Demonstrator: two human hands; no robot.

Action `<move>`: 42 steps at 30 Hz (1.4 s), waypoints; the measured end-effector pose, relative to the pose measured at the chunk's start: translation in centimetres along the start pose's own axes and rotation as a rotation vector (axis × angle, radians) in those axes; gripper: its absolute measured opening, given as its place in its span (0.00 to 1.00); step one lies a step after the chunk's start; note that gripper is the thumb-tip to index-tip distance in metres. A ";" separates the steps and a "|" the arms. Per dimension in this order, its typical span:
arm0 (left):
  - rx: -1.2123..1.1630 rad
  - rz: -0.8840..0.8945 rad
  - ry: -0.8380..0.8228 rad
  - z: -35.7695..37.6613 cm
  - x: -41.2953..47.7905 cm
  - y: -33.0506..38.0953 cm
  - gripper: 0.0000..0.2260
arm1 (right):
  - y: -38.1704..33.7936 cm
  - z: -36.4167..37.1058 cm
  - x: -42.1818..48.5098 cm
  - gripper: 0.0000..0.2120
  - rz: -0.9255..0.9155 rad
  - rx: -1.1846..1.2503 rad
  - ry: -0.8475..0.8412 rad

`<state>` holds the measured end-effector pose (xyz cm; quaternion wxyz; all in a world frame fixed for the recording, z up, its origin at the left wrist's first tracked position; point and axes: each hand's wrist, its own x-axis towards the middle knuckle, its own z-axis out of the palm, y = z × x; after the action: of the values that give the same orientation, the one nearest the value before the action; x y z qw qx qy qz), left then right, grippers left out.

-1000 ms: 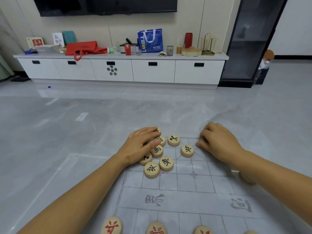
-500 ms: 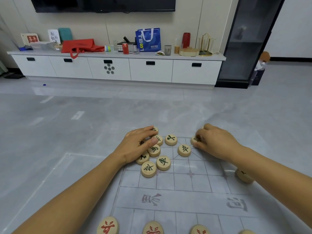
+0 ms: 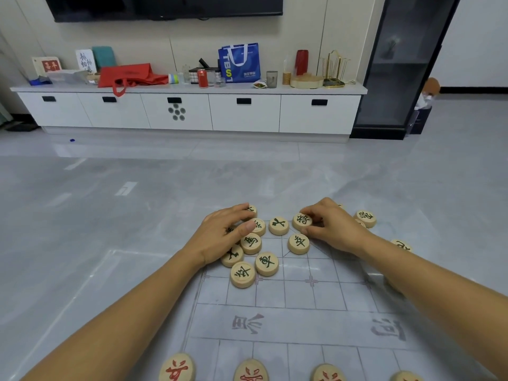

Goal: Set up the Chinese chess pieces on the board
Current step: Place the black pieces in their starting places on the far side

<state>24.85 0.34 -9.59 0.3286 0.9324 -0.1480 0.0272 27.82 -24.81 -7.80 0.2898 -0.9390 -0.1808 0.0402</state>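
Note:
A translucent chess board sheet (image 3: 299, 325) lies on the grey floor. Several round wooden pieces with black characters cluster at its far left, among them one (image 3: 266, 264) near the front of the heap. My left hand (image 3: 222, 235) lies flat over the cluster, fingers straight, touching a few pieces. My right hand (image 3: 332, 226) pinches the black general piece (image 3: 301, 220) between thumb and fingers at the board's far edge. Two black pieces (image 3: 365, 218) sit beyond my right hand. Red-character pieces (image 3: 177, 368) line the near edge.
A long white cabinet (image 3: 189, 111) stands against the far wall, with a blue bag (image 3: 239, 63), a red bag (image 3: 129, 75) and small items on top. A dark glass cabinet (image 3: 401, 64) stands at the right. Grey floor tiles (image 3: 82, 215) surround the board.
My right hand has slid left along the far edge with the general piece, uncovering two pieces behind it. My left hand has stayed on the cluster.

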 end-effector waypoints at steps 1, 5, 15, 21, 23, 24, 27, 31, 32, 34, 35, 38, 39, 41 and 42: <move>-0.002 0.000 -0.001 0.0 0.0 0.0 0.41 | 0.0 0.2 -0.2 0.21 -0.007 0.006 0.005; 0.041 0.040 -0.048 0.1 -0.2 0.0 0.41 | 0.2 1.5 -1.0 0.23 -0.054 -0.012 0.097; 0.410 0.225 -0.487 1.4 0.7 5.0 0.25 | 0.4 1.7 -1.1 0.19 -0.096 0.017 0.188; 0.435 0.239 -0.456 0.3 -0.9 3.1 0.29 | 0.5 1.6 -1.4 0.23 -0.068 0.101 0.186; 0.385 0.221 -0.434 -0.2 -1.4 2.5 0.28 | 0.5 1.6 -1.5 0.21 -0.054 0.162 0.222; 0.332 0.206 -0.418 -0.4 -1.6 2.3 0.26 | 0.5 1.5 -1.6 0.20 -0.054 0.187 0.240; 0.032 0.097 -0.297 -1.2 -1.5 2.1 0.24 | 0.0 1.4 -2.2 0.16 -0.133 0.107 0.243; -0.095 -0.047 -0.184 -2.0 -0.7 1.7 0.22 | -1.8 1.8 -3.2 0.21 -0.314 -0.157 0.122; -0.078 -0.052 -0.179 -2.0 -0.5 1.7 0.21 | -2.5 2.2 -3.3 0.21 -0.334 -0.171 0.091; -0.076 -0.065 -0.167 -1.9 -0.1 1.8 0.21 | -3.8 3.0 -3.3 0.20 -0.327 -0.165 0.037; -0.097 -0.076 -0.141 -2.0 0.1 1.8 0.20 | -4.2 3.3 -3.2 0.19 -0.305 -0.150 0.013; -0.162 -0.135 -0.018 -2.5 0.6 1.7 0.16 | -4.6 3.4 -2.9 0.20 -0.266 -0.085 -0.019; -0.140 -0.138 -0.010 -2.7 0.6 1.8 0.15 | -4.5 3.3 -3.0 0.20 -0.260 -0.064 -0.031; -0.049 -0.109 -0.059 -2.6 0.8 2.3 0.16 | -3.9 2.9 -3.5 0.20 -0.263 -0.040 -0.039; 0.029 -0.090 -0.102 -2.5 1.0 2.7 0.16 | -3.4 2.8 -3.9 0.19 -0.272 -0.047 -0.031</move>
<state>25.09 -0.39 -5.87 0.3080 0.9430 -0.1221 -0.0327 22.62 -22.11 -8.33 0.2675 -0.9117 -0.3116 0.0109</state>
